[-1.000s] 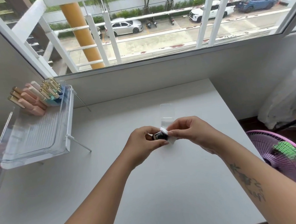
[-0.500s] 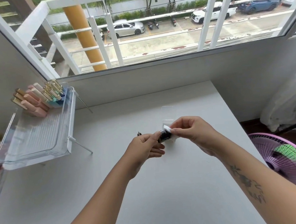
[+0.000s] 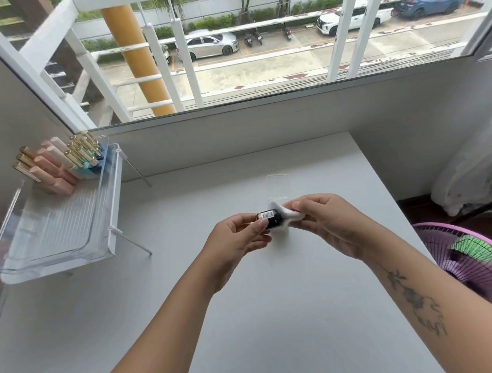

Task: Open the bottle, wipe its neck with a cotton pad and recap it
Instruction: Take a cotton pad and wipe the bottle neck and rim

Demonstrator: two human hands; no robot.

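A small dark bottle [image 3: 271, 217] with a barcode label lies sideways between my two hands, above the middle of the white table [image 3: 248, 317]. My left hand [image 3: 237, 239] pinches its base end. My right hand [image 3: 326, 224] presses a white cotton pad [image 3: 290, 213] around the bottle's other end, so the neck is hidden by the pad. I cannot see the cap.
A clear acrylic tray [image 3: 52, 229] on thin legs stands at the left, with several pink and gold-capped cosmetic tubes [image 3: 60, 164] at its far end. A small clear plastic box [image 3: 278, 185] stands just behind my hands. A pink fan [image 3: 474, 260] sits beyond the table's right edge.
The bottle has turned in my hands: its barcode label now faces up. My left fingers have shifted their grip on the base. The pad stays pressed at the other end.
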